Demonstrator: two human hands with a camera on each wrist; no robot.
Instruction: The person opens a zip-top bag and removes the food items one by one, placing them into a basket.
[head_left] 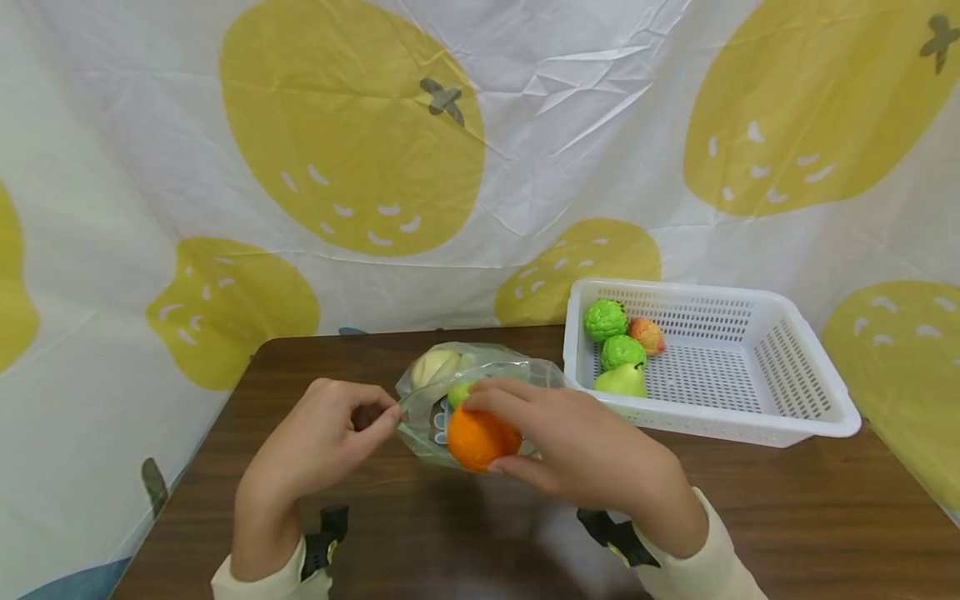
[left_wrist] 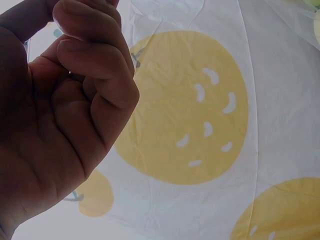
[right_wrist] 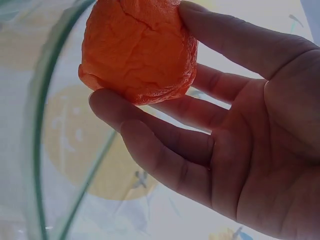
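My right hand (head_left: 577,442) holds an orange (head_left: 480,437) between thumb and fingers, over the mouth of a clear plastic bag (head_left: 423,450). In the right wrist view the orange (right_wrist: 140,50) has a wrinkled skin, and the bag's green-tinted edge (right_wrist: 40,110) runs down beside it. My left hand (head_left: 322,450) pinches the bag's rim at its left side between thumb and forefinger. In the left wrist view its other fingers (left_wrist: 95,65) are curled in. Inside the bag lie a pale, cream-coloured round item (head_left: 435,367) and a green one (head_left: 459,393), partly hidden by the right hand.
A white perforated plastic basket (head_left: 720,421) stands at the back right of the brown wooden table (head_left: 750,492). At its left end sit two bumpy green fruits (head_left: 605,320), a reddish-orange fruit (head_left: 647,336) and a green pear (head_left: 622,381). A fruit-patterned cloth (head_left: 375,292) hangs behind.
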